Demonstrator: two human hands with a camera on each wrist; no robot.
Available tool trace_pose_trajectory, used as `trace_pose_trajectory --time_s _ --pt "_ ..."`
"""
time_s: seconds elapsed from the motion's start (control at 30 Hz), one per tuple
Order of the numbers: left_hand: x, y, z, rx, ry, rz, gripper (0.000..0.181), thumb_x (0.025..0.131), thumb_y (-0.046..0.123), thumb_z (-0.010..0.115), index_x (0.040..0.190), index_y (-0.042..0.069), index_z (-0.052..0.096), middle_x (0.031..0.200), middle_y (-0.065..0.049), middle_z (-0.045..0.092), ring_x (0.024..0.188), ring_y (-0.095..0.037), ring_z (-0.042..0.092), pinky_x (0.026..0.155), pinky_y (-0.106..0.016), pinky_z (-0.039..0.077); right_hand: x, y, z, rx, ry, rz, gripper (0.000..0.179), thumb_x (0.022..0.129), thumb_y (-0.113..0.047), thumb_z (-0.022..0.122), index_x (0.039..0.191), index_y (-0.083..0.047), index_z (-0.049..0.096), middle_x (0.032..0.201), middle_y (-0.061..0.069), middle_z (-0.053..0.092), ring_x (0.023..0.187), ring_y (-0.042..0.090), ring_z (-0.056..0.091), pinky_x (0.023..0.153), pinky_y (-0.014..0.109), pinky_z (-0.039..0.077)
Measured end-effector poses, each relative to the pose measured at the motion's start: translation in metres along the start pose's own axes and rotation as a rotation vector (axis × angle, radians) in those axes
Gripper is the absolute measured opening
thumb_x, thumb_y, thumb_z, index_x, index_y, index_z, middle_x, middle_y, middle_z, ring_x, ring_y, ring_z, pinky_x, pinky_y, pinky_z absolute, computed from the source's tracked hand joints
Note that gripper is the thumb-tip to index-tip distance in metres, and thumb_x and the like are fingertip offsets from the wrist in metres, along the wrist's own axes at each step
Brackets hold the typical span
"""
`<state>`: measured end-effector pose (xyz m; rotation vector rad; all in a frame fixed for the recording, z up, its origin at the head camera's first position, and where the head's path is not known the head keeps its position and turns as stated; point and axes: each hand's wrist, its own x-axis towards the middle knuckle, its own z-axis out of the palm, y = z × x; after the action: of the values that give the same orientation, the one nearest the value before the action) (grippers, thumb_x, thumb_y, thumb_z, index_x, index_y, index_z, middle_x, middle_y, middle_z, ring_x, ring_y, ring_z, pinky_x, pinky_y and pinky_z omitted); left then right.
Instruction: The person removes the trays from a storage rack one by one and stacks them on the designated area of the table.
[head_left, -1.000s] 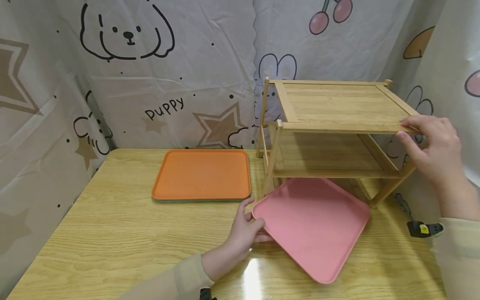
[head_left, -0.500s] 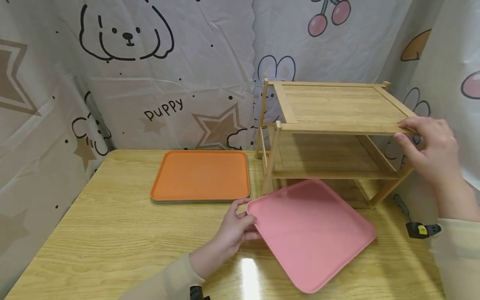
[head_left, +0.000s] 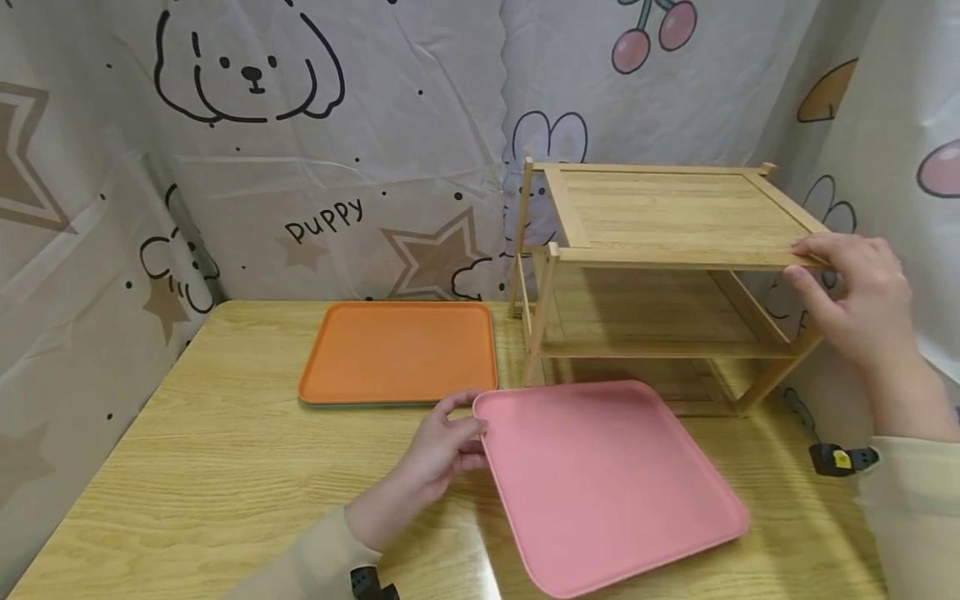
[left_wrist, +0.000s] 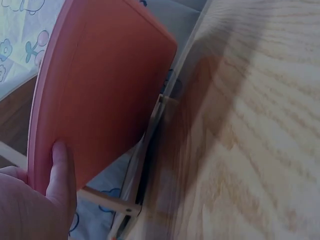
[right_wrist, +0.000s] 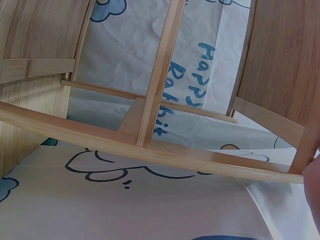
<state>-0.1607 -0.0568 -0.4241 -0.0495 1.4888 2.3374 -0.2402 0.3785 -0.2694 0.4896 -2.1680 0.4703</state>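
A pink rectangular tray [head_left: 611,483] slants in front of the shelf in the head view. My left hand [head_left: 433,450] pinches its far left corner, thumb on top and fingers beneath. From the left wrist view the tray's underside [left_wrist: 110,95] shows raised above the table, with a finger pressed along it. At the right stands a wooden shelf rack [head_left: 675,260] with several levels. My right hand [head_left: 862,296] grips the front right corner of its top board, thumb below the edge. Only a sliver of that hand [right_wrist: 313,192] enters the right wrist view.
An orange tray [head_left: 401,354] lies on another, greenish one at the back of the wooden table [head_left: 247,467], left of the rack. Patterned cloth [head_left: 337,167] hangs behind and at both sides. A black strap device [head_left: 840,458] sits at the right wrist.
My left hand has drawn the pink tray left and toward me, out from under the rack's lower shelf, turning it as it came. The right hand has kept its grip on the rack.
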Motion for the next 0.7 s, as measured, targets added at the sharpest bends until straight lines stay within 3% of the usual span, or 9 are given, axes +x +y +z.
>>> trace_pose_trajectory --time_s 0.23,0.43,0.7 --pt "0.004 0.014 -0.014 0.061 -0.022 -0.039 0.057 0.086 -0.001 0.052 0.14 0.006 0.035 0.08 -0.004 0.065 0.06 -0.015 0.066 0.059 -0.029 0.055 0.001 0.0 0.0 0.005 0.005 -0.016 0.046 0.091 -0.042 0.058 0.105 0.002 0.063 0.103 0.025 0.063 0.095 0.041 0.046 0.09 0.025 0.029" --pt "0.011 0.022 -0.031 0.129 -0.056 -0.058 0.055 0.087 0.0 0.051 0.14 0.005 0.036 0.081 -0.001 0.065 0.062 -0.012 0.065 0.057 -0.025 0.054 0.0 -0.001 -0.002 0.005 -0.012 -0.026 0.048 0.091 -0.042 0.057 0.106 0.003 0.062 0.102 0.027 0.061 0.095 0.042 0.046 0.088 0.03 0.029" --pt "0.016 0.03 -0.058 0.127 -0.121 -0.035 0.052 0.09 -0.002 0.046 0.14 0.003 0.033 0.083 0.001 0.067 0.064 -0.007 0.063 0.058 -0.023 0.054 -0.001 0.001 0.001 0.002 0.012 -0.003 0.046 0.091 -0.042 0.057 0.105 0.001 0.063 0.104 0.025 0.063 0.094 0.04 0.046 0.088 0.031 0.03"
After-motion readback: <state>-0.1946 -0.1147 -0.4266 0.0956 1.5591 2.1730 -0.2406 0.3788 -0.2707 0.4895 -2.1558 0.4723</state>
